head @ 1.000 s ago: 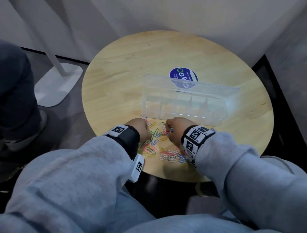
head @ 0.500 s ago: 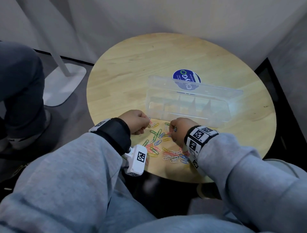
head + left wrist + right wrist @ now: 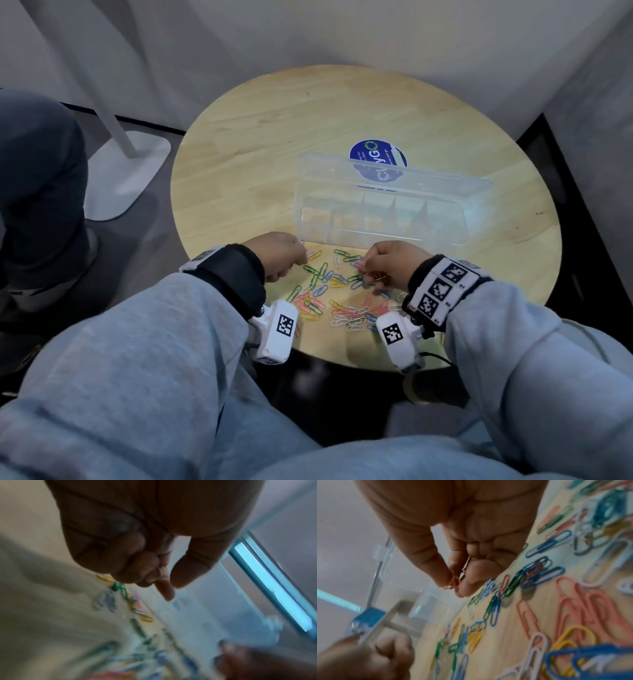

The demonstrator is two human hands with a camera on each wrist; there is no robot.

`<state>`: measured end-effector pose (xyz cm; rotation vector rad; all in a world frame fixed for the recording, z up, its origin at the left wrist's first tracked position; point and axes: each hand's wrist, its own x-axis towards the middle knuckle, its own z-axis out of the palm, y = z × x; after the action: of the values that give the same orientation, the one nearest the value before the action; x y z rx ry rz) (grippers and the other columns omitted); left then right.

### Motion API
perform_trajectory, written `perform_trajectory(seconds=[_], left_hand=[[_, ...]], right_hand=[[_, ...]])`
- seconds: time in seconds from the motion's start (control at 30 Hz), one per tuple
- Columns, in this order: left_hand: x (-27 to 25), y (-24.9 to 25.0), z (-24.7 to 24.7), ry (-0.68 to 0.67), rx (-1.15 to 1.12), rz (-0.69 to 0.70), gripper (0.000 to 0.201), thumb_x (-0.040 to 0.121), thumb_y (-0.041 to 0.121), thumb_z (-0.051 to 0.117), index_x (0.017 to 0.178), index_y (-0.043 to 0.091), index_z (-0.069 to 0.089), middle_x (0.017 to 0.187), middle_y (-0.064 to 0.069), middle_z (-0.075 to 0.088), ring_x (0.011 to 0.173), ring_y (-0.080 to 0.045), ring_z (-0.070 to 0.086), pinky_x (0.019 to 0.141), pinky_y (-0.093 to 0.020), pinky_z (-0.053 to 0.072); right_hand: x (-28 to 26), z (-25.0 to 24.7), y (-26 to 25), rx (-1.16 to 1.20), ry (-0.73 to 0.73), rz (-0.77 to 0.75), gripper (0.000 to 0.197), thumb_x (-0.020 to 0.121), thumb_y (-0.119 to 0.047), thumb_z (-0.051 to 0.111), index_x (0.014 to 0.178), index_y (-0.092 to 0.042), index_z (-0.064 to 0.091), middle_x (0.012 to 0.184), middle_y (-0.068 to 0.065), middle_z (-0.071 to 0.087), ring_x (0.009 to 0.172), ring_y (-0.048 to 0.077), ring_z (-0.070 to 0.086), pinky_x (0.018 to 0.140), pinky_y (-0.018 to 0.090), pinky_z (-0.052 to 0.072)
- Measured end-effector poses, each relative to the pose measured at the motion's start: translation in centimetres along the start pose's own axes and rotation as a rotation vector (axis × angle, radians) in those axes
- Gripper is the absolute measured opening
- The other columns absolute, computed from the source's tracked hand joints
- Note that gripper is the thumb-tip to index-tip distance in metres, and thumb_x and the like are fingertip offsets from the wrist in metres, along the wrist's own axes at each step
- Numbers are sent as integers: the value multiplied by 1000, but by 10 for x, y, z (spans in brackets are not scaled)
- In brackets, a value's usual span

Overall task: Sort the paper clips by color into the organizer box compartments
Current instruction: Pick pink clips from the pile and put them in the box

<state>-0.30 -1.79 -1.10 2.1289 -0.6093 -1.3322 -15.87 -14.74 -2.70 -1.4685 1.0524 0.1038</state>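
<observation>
Right hand [image 3: 462,545] first: its thumb and first finger pinch a pink paper clip [image 3: 452,583], lifted a little above the table [image 3: 260,113]. Something thin and metallic also sits between the same fingers, but I cannot tell if it is a second clip. My left hand [image 3: 279,255] is curled like a loose fist at the left end of the pile. In the left wrist view the picture is blurred; the fingers are folded in and I see nothing between them, so I cannot tell if this hand holds a clip.

The paper clips [image 3: 342,294] lie scattered on the near part of the table, between my two wrists: green, blue, yellow, pink and white ones, all mixed together, some lying over each other. The organizer box [image 3: 383,219] stands just behind the pile, a clear plastic one with its lid open and leaning back toward the round blue sticker [image 3: 378,164]. Through the walls I see the dividers of its compartments, and no clip shows inside any of them.

So I judge the sorting is only at its beginning. Nearly everything is left: the whole pile must still go into the compartments, each color separate. The pink clip in my right hand looks to be among the first.
</observation>
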Motion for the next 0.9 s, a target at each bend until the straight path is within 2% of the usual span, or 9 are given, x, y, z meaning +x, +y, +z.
perform_trajectory(seconds=[0.1,0.2,0.27,0.37,0.43,0.5,0.57,0.73,0.9], left_hand=[[-2,-9,6,45,398,98,7,81,14,53,75,18,53,80,-2,55,72,-20,47,66,-26,39],[-3,-13,13,62,563,126,8,76,16,51,70,21,50,75,2,54,71,-19,46,66,-27,41],[-4,-13,14,58,631,136,8,76,15,53,73,23,53,74,5,56,68,-17,49,62,-25,43],[-6,-14,16,63,727,151,11,77,14,56,74,23,53,67,11,50,59,-8,44,51,-20,35],[-6,-14,19,66,790,172,12,78,15,58,74,24,51,68,11,48,58,-4,41,48,-20,32],[-6,-15,21,56,824,173,14,79,16,61,73,25,50,69,11,48,58,-3,41,47,-21,30],[-6,-15,21,39,844,182,14,79,16,62,77,26,52,73,11,50,60,-4,42,47,-21,30],[-2,-16,24,-2,847,231,17,78,10,60,83,26,54,85,7,56,76,-16,50,60,-23,37],[3,-14,23,35,829,260,12,82,12,59,83,24,56,86,5,53,80,-17,47,67,-24,35]], right_hand=[[-3,-3,4,328,-19,20,28,87,12,48,64,-3,44,57,16,54,44,19,48,40,20,39],[-3,-2,7,408,-4,58,25,89,14,39,73,-2,50,59,15,52,44,19,50,40,19,44],[-3,1,7,354,-14,71,28,90,13,35,75,-4,52,61,12,47,44,17,49,39,17,43],[-1,7,8,139,-59,73,28,87,9,38,73,-11,52,61,10,45,37,14,46,39,18,35],[-3,15,6,-158,-103,26,20,84,0,49,70,-13,52,63,10,52,39,15,46,44,22,35],[-8,27,1,-579,-102,-63,12,80,-12,59,70,-16,53,70,5,58,54,18,53,56,29,45],[-14,40,-5,-922,-82,-150,6,80,-22,61,77,-21,56,76,-3,56,73,18,55,70,30,48],[-12,59,-3,-1059,-89,-201,12,82,-27,63,85,-27,52,64,-10,43,75,18,49,63,26,37],[-6,60,-7,-1101,-60,-226,6,85,-19,55,85,-24,53,68,-8,49,77,20,51,64,24,38]])
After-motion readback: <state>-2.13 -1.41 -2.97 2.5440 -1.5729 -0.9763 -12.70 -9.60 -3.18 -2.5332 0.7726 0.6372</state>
